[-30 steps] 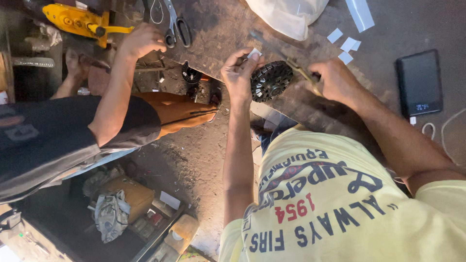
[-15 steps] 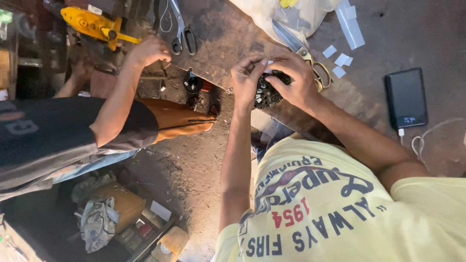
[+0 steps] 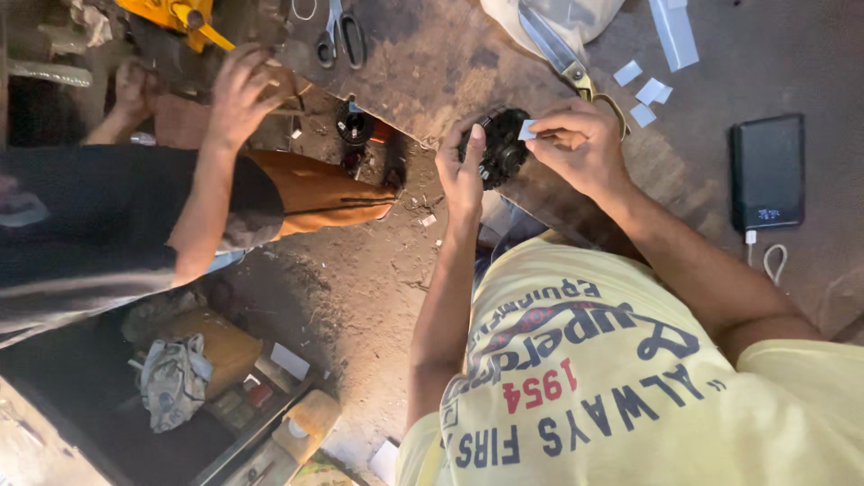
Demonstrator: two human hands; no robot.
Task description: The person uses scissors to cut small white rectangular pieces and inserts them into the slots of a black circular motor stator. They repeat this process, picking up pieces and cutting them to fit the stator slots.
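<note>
Both hands worked at the edge of a worn brown workbench (image 3: 432,63). Its dusty top carried a yellow power tool (image 3: 171,13) at the far corner, a pair of scissors (image 3: 342,36), large shears (image 3: 562,58) with yellow handles, and a few small white paper strips (image 3: 643,90). Beyond the bench edge lay a black power bank (image 3: 767,171) with a white cable at its lower end. A co-worker's hand (image 3: 238,94), on a bare arm beside an orange trouser leg (image 3: 319,193), pressed on the bench near the yellow tool.

At the bench edge sat a black round motor core (image 3: 502,144), ribbed around its rim. The left hand (image 3: 461,171) was curled against its side, thumb and fingers closed on it. The right hand (image 3: 580,144) met it from the other side, fingertips pinched together on a small white slip (image 3: 526,129) held against the core's rim.
</note>
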